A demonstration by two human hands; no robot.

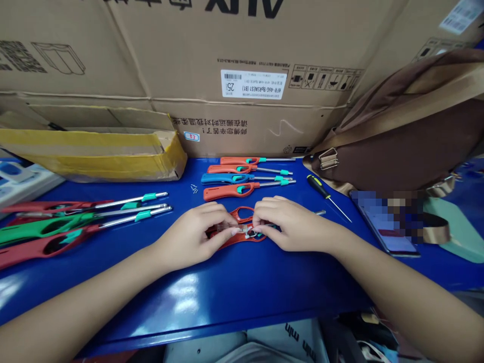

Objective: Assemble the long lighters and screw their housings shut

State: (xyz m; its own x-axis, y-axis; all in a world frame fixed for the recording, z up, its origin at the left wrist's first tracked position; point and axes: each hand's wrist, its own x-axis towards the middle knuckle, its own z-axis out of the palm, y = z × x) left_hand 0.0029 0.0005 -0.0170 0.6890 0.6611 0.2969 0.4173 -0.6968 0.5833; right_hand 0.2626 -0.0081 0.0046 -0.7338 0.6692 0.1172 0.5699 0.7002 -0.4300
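Observation:
An orange utility lighter (pixel 244 213) lies opened up on the blue table, its red-orange casing pieces spread under and between my hands. My left hand (pixel 202 229) is closed in a pinch on a small clear-and-white inner part (pixel 244 230) of it. From the other side my right hand (pixel 289 224) also pinches with thumb and index finger, at the part's right end beside a teal piece. My fingers hide most of the casing and exactly what the right fingertips grip. A metal tube tip (pixel 320 213) sticks out past my right hand.
Behind my hands lie orange lighters (pixel 230 191) and a blue one (pixel 226 178), with small screws (pixel 194 188) beside them. A screwdriver (pixel 328 196) and a phone (pixel 385 224) are on the right. More lighters (pixel 47 228), a taped cardboard box (pixel 132 159) and a brown bag (pixel 408 146) flank the space.

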